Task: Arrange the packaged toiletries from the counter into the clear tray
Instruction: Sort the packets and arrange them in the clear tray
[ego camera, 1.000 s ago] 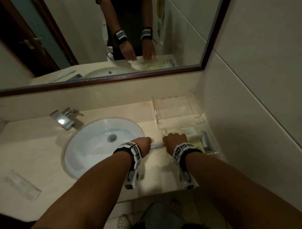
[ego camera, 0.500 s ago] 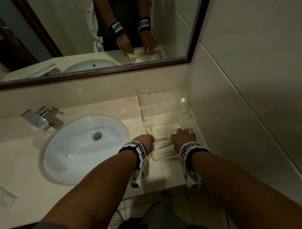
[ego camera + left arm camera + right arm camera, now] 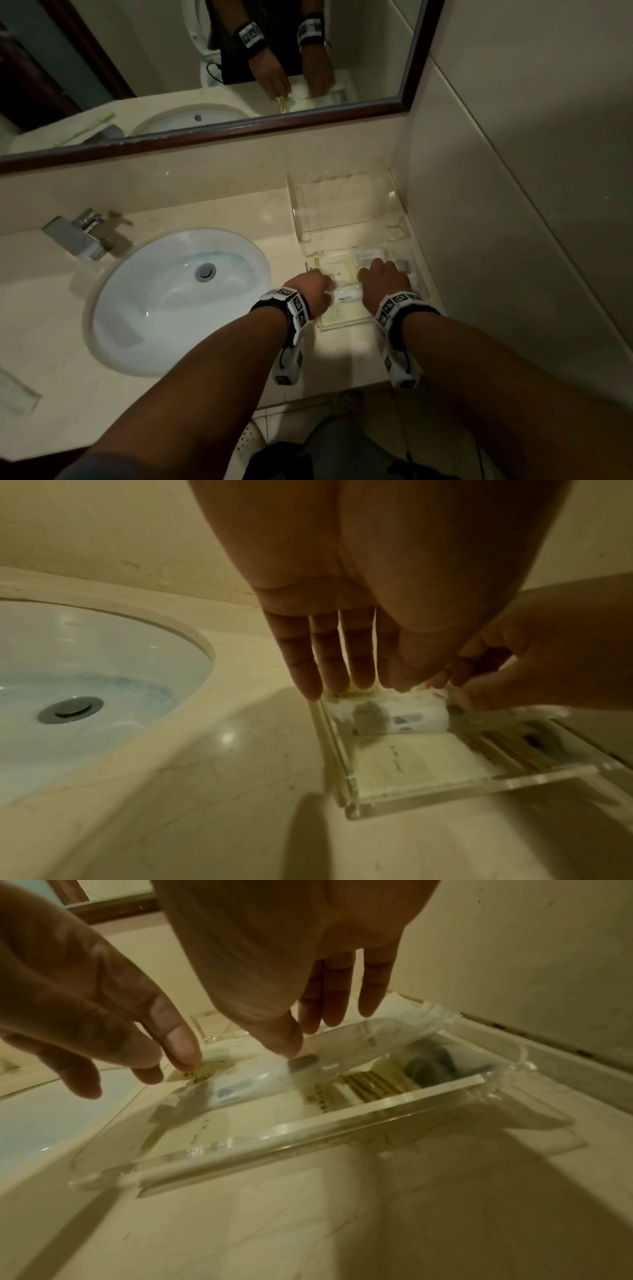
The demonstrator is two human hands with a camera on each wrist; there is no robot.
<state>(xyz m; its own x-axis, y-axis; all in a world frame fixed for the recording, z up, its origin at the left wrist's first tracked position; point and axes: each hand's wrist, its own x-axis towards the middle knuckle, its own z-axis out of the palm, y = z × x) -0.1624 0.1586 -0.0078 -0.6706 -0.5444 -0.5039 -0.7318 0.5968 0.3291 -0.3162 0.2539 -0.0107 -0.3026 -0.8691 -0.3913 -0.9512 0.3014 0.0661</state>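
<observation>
Wall (image 3: 513, 222) hems the tray (image 3: 342, 328) on the right; counter (image 3: 342, 356) in front gives room.

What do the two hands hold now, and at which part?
A white packet: the left hand pinches its left end, the right hand its right end.

a long white wrapped packet (image 3: 346, 295) lies crosswise in the clear acrylic tray (image 3: 342, 327), left part.

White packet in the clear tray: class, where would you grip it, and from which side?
Pinch the white packet at its short ends, coming from above. It is long and thin, stretched across the clear tray, whose raised walls would likely block a sideways reach, and the soft wrapper probably buckles if taken mid-length. The right hand pinches its right end this way.
</observation>
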